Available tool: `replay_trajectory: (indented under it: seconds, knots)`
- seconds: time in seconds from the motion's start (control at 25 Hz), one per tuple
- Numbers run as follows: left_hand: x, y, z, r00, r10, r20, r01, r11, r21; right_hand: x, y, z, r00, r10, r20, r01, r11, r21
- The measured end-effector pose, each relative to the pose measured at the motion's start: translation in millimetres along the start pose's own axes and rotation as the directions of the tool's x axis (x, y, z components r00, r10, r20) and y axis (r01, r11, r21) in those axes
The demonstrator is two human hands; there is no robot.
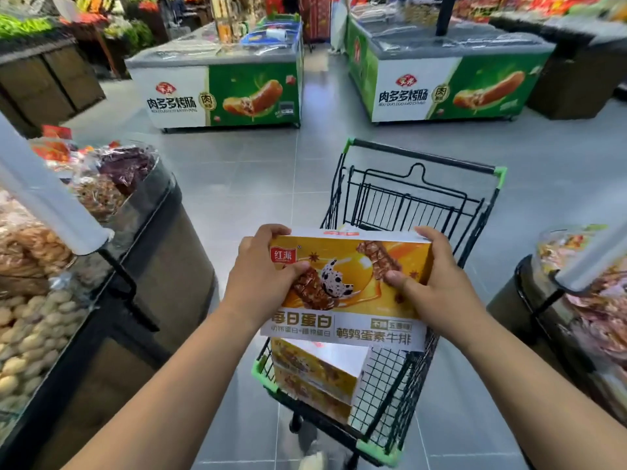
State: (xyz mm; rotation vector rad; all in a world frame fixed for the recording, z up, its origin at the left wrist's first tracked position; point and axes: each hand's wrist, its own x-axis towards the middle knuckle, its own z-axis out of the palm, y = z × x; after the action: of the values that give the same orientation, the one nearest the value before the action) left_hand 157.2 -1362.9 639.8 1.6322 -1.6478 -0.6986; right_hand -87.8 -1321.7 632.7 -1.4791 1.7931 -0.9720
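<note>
I hold a flat orange and white snack box [346, 300] above a black wire shopping cart [424, 205] with green corner guards. My left hand [261, 276] grips the box's left edge, thumb on its printed face. My right hand [431, 283] grips the right edge the same way. Inside the cart, below the held box, lie two similar orange boxes [315, 374] stacked on each other.
A bulk snack stand [112, 239] with bagged goods sits at the left, another snack stand [576, 300] at the right. Two green and white chest freezers [220, 86] [441, 79] stand ahead across the grey tiled floor, with an aisle between them.
</note>
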Motion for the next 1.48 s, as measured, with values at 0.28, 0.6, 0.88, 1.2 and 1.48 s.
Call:
replay_trajectory:
  seconds: [0.28, 0.6, 0.88, 1.2, 1.48]
  knots:
    - [142, -32, 54, 0.981, 0.034, 0.192, -0.054, 0.994, 0.098, 112, 16, 26, 0.971, 0.216, -0.1, -0.218, 0.976, -0.006]
    - [261, -43, 133, 0.949, 0.011, 0.314, -0.053, 0.991, 0.125, 222, 62, 42, 0.93, 0.304, -0.206, -0.33, 0.938, -0.108]
    - [318, -44, 208, 0.955, 0.137, 0.263, -0.219, 0.924, 0.312, 290, 102, 48, 0.916, 0.289, -0.279, -0.326, 0.94, -0.098]
    - [350, -78, 253, 0.82, 0.061, 0.568, -0.326, 0.867, 0.377, 336, 150, 67, 0.89, 0.456, 0.003, -0.413, 0.809, -0.419]
    - [341, -93, 255, 0.758, 0.068, 0.649, -0.404, 0.831, 0.384, 328, 159, 66, 0.904, 0.427, 0.016, -0.376, 0.813, -0.444]
